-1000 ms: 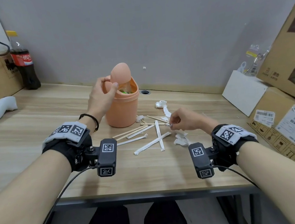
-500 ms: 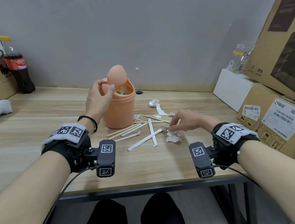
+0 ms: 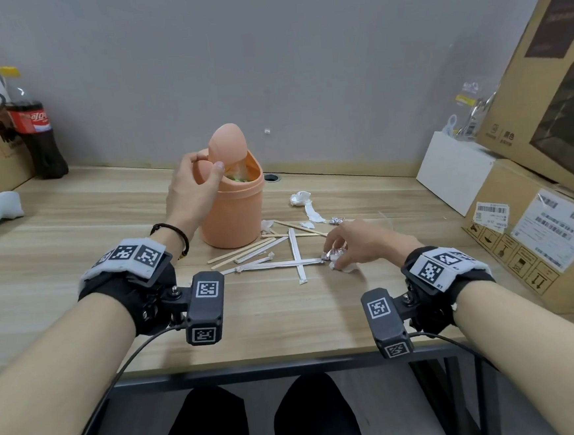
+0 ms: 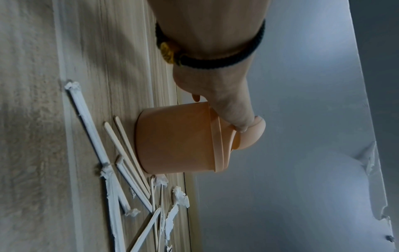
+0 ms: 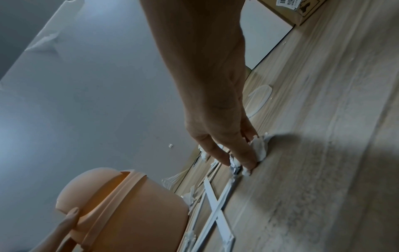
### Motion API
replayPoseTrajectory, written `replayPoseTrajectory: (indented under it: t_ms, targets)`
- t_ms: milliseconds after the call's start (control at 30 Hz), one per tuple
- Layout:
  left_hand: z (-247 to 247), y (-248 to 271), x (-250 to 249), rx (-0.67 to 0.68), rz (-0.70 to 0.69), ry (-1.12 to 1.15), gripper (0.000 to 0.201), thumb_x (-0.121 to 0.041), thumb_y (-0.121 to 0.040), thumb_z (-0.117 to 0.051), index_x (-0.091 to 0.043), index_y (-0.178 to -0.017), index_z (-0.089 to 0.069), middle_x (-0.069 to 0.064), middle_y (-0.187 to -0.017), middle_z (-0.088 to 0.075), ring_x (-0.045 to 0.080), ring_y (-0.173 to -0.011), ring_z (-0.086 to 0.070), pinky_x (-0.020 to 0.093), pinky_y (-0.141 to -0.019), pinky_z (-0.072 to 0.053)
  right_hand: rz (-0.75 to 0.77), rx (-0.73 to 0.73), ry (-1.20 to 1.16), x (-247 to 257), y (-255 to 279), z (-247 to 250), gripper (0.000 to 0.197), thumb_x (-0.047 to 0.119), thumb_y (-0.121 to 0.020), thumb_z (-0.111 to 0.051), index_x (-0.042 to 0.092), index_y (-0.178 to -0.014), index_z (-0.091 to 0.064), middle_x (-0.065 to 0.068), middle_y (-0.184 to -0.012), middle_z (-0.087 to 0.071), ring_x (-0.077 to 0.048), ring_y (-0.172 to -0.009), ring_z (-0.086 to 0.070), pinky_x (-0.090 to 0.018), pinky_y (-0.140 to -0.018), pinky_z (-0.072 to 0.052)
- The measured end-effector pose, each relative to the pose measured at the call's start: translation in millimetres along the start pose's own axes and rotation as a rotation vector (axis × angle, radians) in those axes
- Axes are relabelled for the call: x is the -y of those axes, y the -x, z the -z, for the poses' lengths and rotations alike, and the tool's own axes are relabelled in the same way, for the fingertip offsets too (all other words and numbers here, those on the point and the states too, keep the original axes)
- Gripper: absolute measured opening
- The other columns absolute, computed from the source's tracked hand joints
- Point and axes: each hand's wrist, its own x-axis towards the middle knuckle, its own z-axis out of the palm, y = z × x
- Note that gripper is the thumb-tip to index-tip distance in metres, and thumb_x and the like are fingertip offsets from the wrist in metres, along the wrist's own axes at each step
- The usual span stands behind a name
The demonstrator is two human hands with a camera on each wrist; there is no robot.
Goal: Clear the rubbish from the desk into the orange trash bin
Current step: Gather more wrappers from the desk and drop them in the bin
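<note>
Head view: orange trash bin (image 3: pixel 231 208) stands upright mid-tabletop (image 3: pixel 74 241), swing lid (image 3: pixel 227 145) tipped up, rubbish visible inside. Left hand (image 3: pixel 192 190) curls round the lid, thumb on its front. Right hand (image 3: pixel 359 242), right of the bin, pinches a foil wrapper (image 3: pixel 331 255) at the tabletop; crumpled white tissue (image 3: pixel 346 267) sits under the fingers. Paper sleeves (image 3: pixel 282 264) and wooden sticks (image 3: pixel 243 253) lie crossed between bin and right hand. Cola bottle (image 3: pixel 33 131) far left, cardboard boxes (image 3: pixel 537 225) right.
</note>
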Motion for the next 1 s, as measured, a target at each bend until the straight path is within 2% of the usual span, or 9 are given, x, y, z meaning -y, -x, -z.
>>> replayPoseTrajectory:
  t_ms: [100,167,267,333,433,533,667,800,1000]
  targets:
    - [1,0,1,0.003,-0.006,-0.004,0.045,-0.051,-0.094,-0.056,-0.028,-0.132,-0.049,-0.007,-0.121,-0.052,0.013,-0.111,-0.048,0.03,-0.09,-0.04,-0.023,-0.056,-0.036,-3,-1,-2,0.038,0.029,-0.076,-0.079,0.022,-0.112,-0.068,0.001,-0.107,-0.066,-0.015,-0.092,-0.059,-0.025,-0.072,-0.043]
    - [1,-1,1,0.007,-0.008,-0.004,0.045,-0.052,-0.094,-0.056,-0.028,-0.132,-0.049,-0.005,-0.124,-0.053,0.014,-0.113,-0.049,0.032,-0.091,-0.041,-0.029,-0.099,-0.026,-4,0,-3,0.034,0.027,-0.078,-0.078,0.019,-0.109,-0.07,0.002,-0.095,-0.068,-0.011,-0.081,-0.059,-0.02,-0.063,-0.042]
    - [1,-1,2,0.013,-0.009,-0.005,0.046,-0.052,-0.094,-0.056,-0.028,-0.132,-0.049,-0.003,-0.128,-0.054,0.014,-0.113,-0.049,0.033,-0.094,-0.043,-0.032,-0.13,0.005,-6,1,-3,0.023,0.024,-0.079,-0.076,0.015,-0.1,-0.074,0.012,-0.067,-0.055,-0.001,-0.06,-0.048,-0.015,-0.049,-0.029]
    - [2,-1,1,0.016,-0.009,-0.008,0.045,-0.052,-0.094,-0.056,-0.027,-0.131,-0.049,-0.002,-0.129,-0.055,0.014,-0.113,-0.048,0.034,-0.094,-0.043,-0.027,-0.146,0.011,-8,1,-2,0.019,0.022,-0.079,-0.075,0.013,-0.097,-0.076,0.014,-0.063,-0.052,0.001,-0.058,-0.046,-0.013,-0.047,-0.029]
    - [3,0,0,0.02,-0.015,-0.008,0.044,-0.05,-0.094,-0.056,-0.027,-0.131,-0.049,-0.004,-0.126,-0.053,0.014,-0.113,-0.048,0.031,-0.092,-0.04,-0.016,-0.146,0.009,-7,3,-3,0.015,0.019,-0.079,-0.075,0.014,-0.093,-0.076,0.008,-0.07,-0.06,-0.004,-0.064,-0.052,-0.01,-0.049,-0.031]
    - [4,0,0,0.029,-0.02,-0.009,0.044,-0.05,-0.094,-0.057,-0.027,-0.131,-0.05,-0.004,-0.128,-0.055,0.014,-0.115,-0.05,0.031,-0.093,-0.041,-0.024,-0.174,-0.055,-7,4,6,0.015,0.02,-0.08,-0.075,0.017,-0.094,-0.076,0.0,-0.087,-0.07,-0.013,-0.08,-0.061,-0.017,-0.063,-0.042]
    - [5,-1,1,0.045,-0.016,-0.013,0.045,-0.053,-0.093,-0.056,-0.028,-0.13,-0.049,-0.002,-0.13,-0.056,0.016,-0.116,-0.051,0.034,-0.097,-0.043,-0.005,-0.314,-0.264,0,1,36,0.013,0.018,-0.084,-0.073,0.018,-0.097,-0.074,0.003,-0.079,-0.07,-0.008,-0.07,-0.064,-0.019,-0.062,-0.045]
    - [3,0,1,0.036,-0.023,-0.003,0.044,-0.051,-0.094,-0.057,-0.028,-0.131,-0.05,-0.003,-0.129,-0.055,0.014,-0.113,-0.05,0.031,-0.093,-0.041,0.038,-0.535,-0.442,33,-8,67,0.021,0.019,-0.084,-0.075,0.014,-0.104,-0.074,0.0,-0.088,-0.072,-0.01,-0.081,-0.066,-0.022,-0.079,-0.052]
    - [5,-1,3,0.034,-0.023,-0.001,0.041,-0.053,-0.092,-0.058,-0.031,-0.127,-0.052,-0.008,-0.122,-0.056,0.014,-0.113,-0.052,0.033,-0.095,-0.044,0.156,-0.652,-0.639,91,-27,86,0.02,0.024,-0.082,-0.074,0.017,-0.1,-0.073,0.001,-0.087,-0.072,-0.01,-0.079,-0.067,-0.018,-0.068,-0.053]
